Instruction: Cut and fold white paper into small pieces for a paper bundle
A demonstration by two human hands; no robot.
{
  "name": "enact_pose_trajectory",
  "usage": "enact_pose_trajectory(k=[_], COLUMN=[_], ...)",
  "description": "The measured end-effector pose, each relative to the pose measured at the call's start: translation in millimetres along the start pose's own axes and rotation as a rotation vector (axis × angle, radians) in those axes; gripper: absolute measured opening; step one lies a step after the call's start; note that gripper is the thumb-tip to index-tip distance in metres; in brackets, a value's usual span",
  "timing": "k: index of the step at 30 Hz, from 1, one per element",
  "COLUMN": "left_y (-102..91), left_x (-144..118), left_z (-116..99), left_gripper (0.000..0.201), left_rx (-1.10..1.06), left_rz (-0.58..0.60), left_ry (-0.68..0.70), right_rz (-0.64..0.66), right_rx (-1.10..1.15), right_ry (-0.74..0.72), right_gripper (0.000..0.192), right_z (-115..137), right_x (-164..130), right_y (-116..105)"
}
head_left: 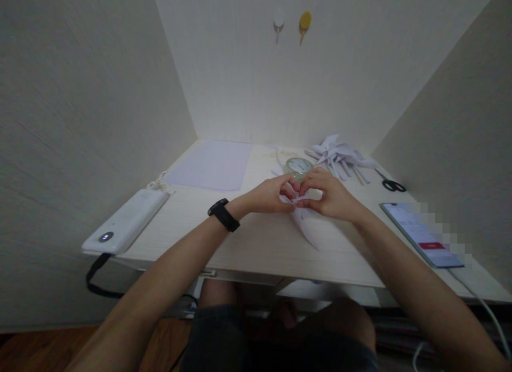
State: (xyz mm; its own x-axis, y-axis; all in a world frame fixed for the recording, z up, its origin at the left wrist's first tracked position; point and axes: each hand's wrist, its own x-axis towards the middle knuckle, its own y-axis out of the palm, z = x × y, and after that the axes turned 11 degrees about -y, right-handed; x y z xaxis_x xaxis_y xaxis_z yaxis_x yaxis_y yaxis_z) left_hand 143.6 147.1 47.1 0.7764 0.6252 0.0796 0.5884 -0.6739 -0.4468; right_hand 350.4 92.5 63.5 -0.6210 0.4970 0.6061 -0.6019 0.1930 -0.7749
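Note:
Both hands meet over the middle of the tabletop, thumbs and fingertips pinched together on one piece of white paper point(306, 231). My left hand point(274, 195), with a black watch on the wrist, grips its folded part from the left. From the right, my right hand point(330, 195) pinches the same spot. A pointed, curved flap of the paper hangs down toward the table's front edge. The fingers partly hide the folds at the centre. Just behind the fingers lies a roll of clear tape point(298, 166).
Several paper pinwheels point(336, 154) are heaped at the back right, near black-handled scissors point(393, 186). A phone point(420, 233) with a cable lies at right. White paper sheets point(212, 164) rest at back left, a white power bank point(126, 220) at left. Walls enclose three sides.

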Motion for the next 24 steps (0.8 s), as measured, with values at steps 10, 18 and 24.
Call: enact_pose_trajectory(k=[10, 18, 24], left_y=[7.3, 1.1, -3.6], left_x=[7.8, 3.2, 3.5], left_z=[14.0, 0.7, -0.6], left_gripper=[0.041, 0.041, 0.038], left_rx=[-0.157, -0.173, -0.101], left_rz=[0.001, -0.003, -0.048], left_ry=[-0.140, -0.080, -0.080], right_rz=[0.084, 0.121, 0.103], right_rx=[0.029, 0.233, 0.348], right_ry=[0.130, 0.296, 0.397], right_gripper=[0.013, 0.022, 0.021], right_z=[-0.9, 3.5, 2.4], right_x=[-2.2, -0.8, 0.8], right_y=[-1.3, -2.8, -2.3])
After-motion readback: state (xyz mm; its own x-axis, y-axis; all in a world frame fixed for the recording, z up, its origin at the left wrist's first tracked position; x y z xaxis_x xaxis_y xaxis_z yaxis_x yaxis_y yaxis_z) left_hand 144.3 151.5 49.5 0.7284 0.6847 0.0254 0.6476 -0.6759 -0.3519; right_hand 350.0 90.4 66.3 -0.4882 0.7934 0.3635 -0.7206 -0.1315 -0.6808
